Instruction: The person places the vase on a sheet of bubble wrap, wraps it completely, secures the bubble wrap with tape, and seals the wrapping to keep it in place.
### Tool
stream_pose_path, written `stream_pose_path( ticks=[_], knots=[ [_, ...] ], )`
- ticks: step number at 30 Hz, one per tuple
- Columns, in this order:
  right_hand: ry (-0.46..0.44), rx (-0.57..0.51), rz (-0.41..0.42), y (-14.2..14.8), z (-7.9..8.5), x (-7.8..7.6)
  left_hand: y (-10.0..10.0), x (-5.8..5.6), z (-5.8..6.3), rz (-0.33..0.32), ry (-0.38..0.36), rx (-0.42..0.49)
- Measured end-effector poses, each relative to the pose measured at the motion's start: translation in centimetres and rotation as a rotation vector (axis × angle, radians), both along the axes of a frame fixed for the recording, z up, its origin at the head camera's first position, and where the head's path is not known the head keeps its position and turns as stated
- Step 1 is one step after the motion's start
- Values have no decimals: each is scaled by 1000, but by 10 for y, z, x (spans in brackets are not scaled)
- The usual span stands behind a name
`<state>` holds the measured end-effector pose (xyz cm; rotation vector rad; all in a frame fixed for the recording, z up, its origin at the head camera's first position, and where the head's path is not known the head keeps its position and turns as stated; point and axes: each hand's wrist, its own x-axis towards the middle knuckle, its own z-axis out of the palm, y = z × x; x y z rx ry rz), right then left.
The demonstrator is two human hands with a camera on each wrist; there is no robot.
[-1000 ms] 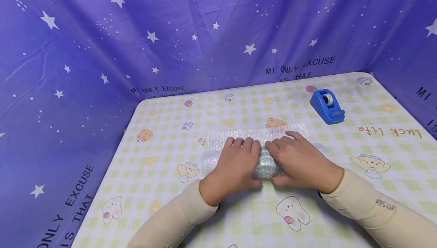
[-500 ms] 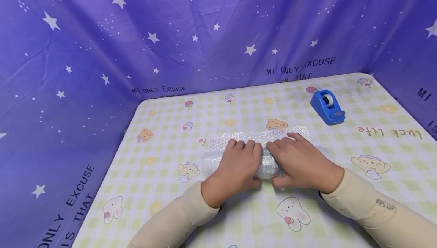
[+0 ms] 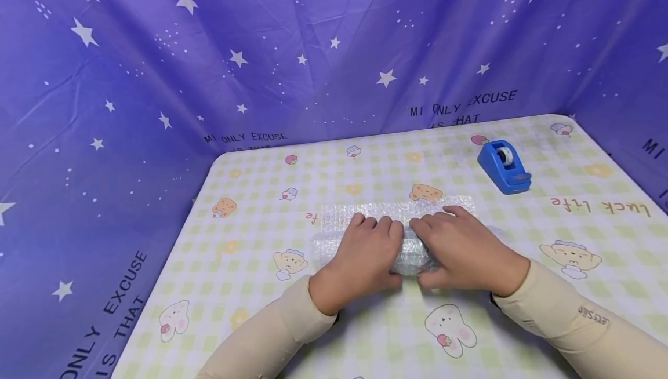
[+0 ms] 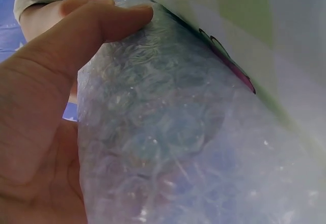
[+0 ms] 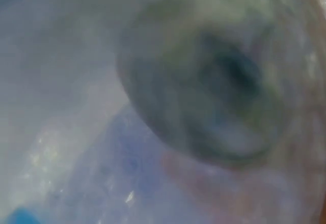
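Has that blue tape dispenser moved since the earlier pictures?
No. The tape dispenser sits at the same spot beside the printed strawberry; the whole head view shifted slightly.

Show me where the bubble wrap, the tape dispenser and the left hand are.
Bubble wrap (image 3: 410, 256), head view: on its rolled part.
Tape dispenser (image 3: 499, 174), head view: on the side of its blue body.
Left hand (image 3: 362, 256), head view: on the back of the hand.
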<state>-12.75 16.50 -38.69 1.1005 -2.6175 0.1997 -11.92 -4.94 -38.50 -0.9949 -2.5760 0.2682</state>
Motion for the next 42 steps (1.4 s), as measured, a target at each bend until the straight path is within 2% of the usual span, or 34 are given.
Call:
stream_pose_path(
  ticks=[13,21,33,42],
  knots=[
    [4,-27,-48,-1,-6,-2,-1,-5,-1,-12,-67,46],
    [-11,3,-85,-4,-6,0,-2,-7,-1,-13,-89,63],
    [-27,-1,-80,-4,-6,2,-2,-10,0,-11,-138,73],
    [-45,22,-93,-4,-6,1,-3,-11,0,-11,-140,83]
  ],
)
